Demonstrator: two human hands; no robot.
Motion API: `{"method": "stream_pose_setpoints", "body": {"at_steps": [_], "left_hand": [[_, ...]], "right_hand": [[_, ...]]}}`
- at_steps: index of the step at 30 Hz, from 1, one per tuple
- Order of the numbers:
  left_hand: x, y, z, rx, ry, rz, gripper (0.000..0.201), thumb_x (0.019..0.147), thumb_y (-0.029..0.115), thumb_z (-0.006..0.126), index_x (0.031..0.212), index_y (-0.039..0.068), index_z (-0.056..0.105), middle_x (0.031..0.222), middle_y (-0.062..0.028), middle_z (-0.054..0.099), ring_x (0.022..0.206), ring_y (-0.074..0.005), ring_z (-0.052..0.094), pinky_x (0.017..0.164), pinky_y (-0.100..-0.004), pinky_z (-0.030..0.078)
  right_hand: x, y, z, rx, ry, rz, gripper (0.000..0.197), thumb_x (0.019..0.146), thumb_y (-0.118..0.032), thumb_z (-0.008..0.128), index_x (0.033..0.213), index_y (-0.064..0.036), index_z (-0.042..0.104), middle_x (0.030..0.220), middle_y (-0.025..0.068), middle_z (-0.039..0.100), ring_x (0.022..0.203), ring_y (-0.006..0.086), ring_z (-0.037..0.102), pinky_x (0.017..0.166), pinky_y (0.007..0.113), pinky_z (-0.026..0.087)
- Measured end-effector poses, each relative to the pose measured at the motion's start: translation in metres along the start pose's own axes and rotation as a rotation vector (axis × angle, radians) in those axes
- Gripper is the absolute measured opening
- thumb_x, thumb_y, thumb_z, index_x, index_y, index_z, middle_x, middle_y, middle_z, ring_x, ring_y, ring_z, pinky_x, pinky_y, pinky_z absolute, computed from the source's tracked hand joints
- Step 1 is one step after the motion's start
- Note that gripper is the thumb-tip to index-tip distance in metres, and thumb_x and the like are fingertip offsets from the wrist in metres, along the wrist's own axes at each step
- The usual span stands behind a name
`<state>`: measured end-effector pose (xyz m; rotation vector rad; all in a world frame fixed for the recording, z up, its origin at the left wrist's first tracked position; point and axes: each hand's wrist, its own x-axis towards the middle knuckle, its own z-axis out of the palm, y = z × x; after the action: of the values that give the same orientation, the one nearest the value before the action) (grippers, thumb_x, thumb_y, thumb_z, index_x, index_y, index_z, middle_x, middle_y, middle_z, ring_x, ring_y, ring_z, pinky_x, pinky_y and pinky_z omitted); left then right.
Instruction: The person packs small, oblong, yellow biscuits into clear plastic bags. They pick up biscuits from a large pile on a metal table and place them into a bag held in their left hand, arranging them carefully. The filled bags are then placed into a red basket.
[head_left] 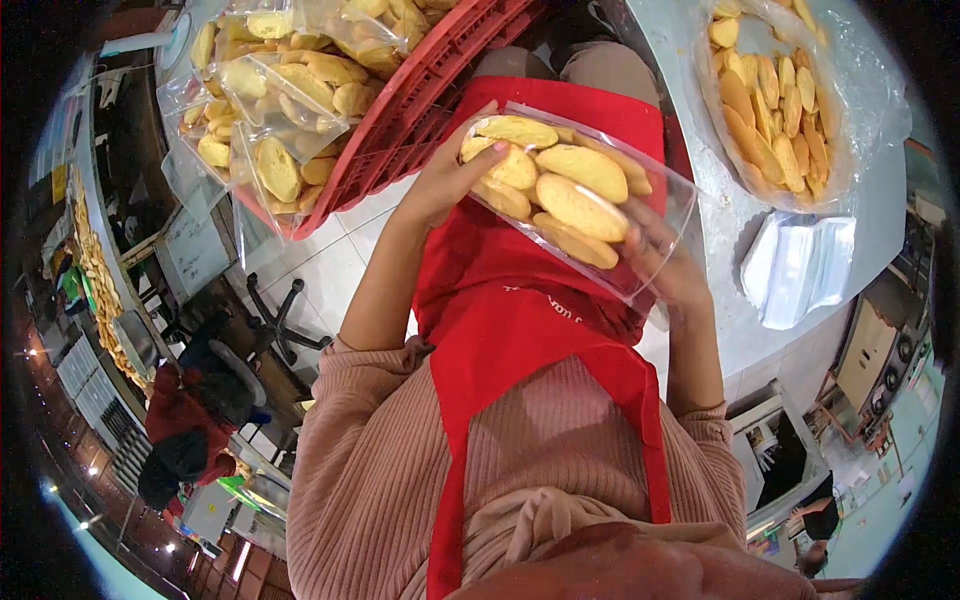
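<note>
A clear plastic bag (672, 200) of oval, golden-yellow biscuits (580, 205) is held above my lap, in front of the red apron. My left hand (455, 170) grips its left end, thumb lying over the top and fingers mostly hidden behind. At the other end my right hand (662, 258) is closed round the lower right side, where the bag's film reaches past the biscuits. Several biscuits lie side by side and overlap inside. I cannot tell whether the bag's right end is sealed.
At the left stands a red plastic crate (400, 110) heaped with filled biscuit bags (290, 85). The metal table (745, 345) at the right carries a large open plastic bag of loose biscuits (780, 110) and a stack of flat clear bags (800, 265). Another person (190, 430) is at the far left.
</note>
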<state>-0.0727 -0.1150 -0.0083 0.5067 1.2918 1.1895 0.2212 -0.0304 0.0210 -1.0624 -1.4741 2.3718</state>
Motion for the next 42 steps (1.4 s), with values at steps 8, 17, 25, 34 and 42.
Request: {"method": "stream_pose_setpoints", "body": {"at_steps": [8,17,25,34,42], "left_hand": [[0.001,0.022,-0.003,0.315,-0.014,-0.127,0.067,0.093,0.044,0.062,0.14,0.0,0.045,0.129,-0.0117,0.058,0.119,-0.0186,0.053,0.101,-0.0312,0.041],[-0.013,0.027,-0.027,0.08,-0.064,-0.2,0.086,0.09,0.057,0.058,0.151,0.003,0.029,0.149,-0.0155,0.038,0.138,-0.0241,0.035,0.111,-0.0368,0.03],[-0.037,0.004,0.0,-0.251,-0.042,-0.163,0.07,0.095,0.047,0.056,0.148,0.008,0.034,0.146,-0.008,0.042,0.13,-0.0208,0.047,0.107,-0.0382,0.038],[-0.041,0.029,0.0,0.838,0.161,0.049,0.082,0.085,0.059,0.06,0.142,0.003,0.042,0.139,-0.0173,0.047,0.115,-0.0311,0.056,0.097,-0.0449,0.045],[-0.054,0.033,0.045,1.081,-0.105,0.721,0.109,0.055,0.052,0.084,0.144,0.008,0.04,0.14,-0.0147,0.045,0.126,-0.0348,0.046,0.104,-0.0484,0.036]], "right_hand": [[0.0,-0.06,-0.004,-0.403,-0.398,-0.004,0.057,0.098,-0.032,0.056,0.141,0.0024,0.042,0.136,0.0127,0.054,0.128,0.0196,0.048,0.107,0.035,0.037],[0.0,-0.084,0.008,0.126,-0.156,0.517,0.058,0.096,-0.021,0.058,0.145,0.0003,0.035,0.142,0.0161,0.047,0.133,0.0232,0.044,0.113,0.036,0.035],[-0.005,-0.058,0.023,-0.187,-0.332,-0.093,0.07,0.091,-0.03,0.065,0.147,-0.0021,0.033,0.142,0.0123,0.047,0.132,0.0184,0.044,0.108,0.03,0.037],[0.011,-0.067,-0.016,0.352,-0.559,0.273,0.052,0.1,-0.032,0.052,0.14,-0.002,0.043,0.138,0.015,0.05,0.123,0.0208,0.053,0.1,0.033,0.045],[0.03,-0.118,0.023,-0.211,-0.467,0.365,0.059,0.094,-0.022,0.064,0.142,0.002,0.039,0.138,0.0122,0.053,0.123,0.0158,0.052,0.106,0.032,0.04]]}}
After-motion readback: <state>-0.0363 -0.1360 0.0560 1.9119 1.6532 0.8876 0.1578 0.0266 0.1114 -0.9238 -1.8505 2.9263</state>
